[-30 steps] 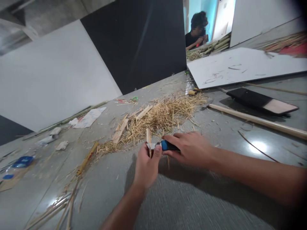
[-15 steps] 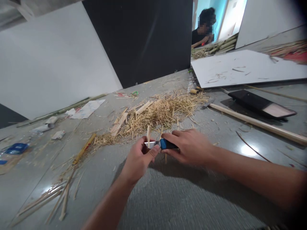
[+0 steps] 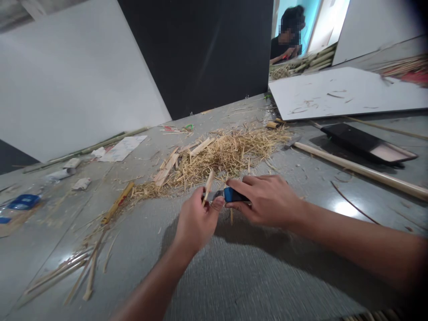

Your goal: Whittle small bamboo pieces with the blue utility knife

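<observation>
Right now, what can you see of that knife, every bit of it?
The knife has a black handle with a blue front end and a short, metallic-looking blade. The right hand grips it, hiding the handle's rear. It lies roughly level, blade pointing left across the pale strip. The left hand's thumb seems to touch the blade.

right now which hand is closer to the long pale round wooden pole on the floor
Right. Your right hand is left of the pole, on its near side; your left hand is farther left.
</observation>
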Demonstrator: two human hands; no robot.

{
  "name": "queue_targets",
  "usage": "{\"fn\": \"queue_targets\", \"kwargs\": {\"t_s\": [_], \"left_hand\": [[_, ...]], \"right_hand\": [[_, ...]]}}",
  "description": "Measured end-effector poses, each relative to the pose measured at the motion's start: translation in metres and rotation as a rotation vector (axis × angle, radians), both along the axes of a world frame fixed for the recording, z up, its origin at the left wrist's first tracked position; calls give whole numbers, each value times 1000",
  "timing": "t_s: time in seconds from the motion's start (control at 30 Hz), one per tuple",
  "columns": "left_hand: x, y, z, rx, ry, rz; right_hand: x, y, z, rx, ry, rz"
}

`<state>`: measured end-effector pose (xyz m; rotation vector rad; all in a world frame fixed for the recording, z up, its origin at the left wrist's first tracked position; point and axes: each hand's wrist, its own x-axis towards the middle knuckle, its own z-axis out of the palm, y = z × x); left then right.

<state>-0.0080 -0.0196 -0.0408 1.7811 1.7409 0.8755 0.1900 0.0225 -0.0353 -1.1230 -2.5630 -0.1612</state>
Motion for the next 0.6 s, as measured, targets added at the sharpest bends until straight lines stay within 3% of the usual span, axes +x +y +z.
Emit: {"fn": "queue_targets", "kwargs": {"t_s": [0.37,0.6], "left_hand": [[1,4,1,28,100,102],[3,12,-3,20,103,96]], "right_hand": [[-4,1,5,-43,8,-104],[-10,-2,4,10,-17,-163]]}}
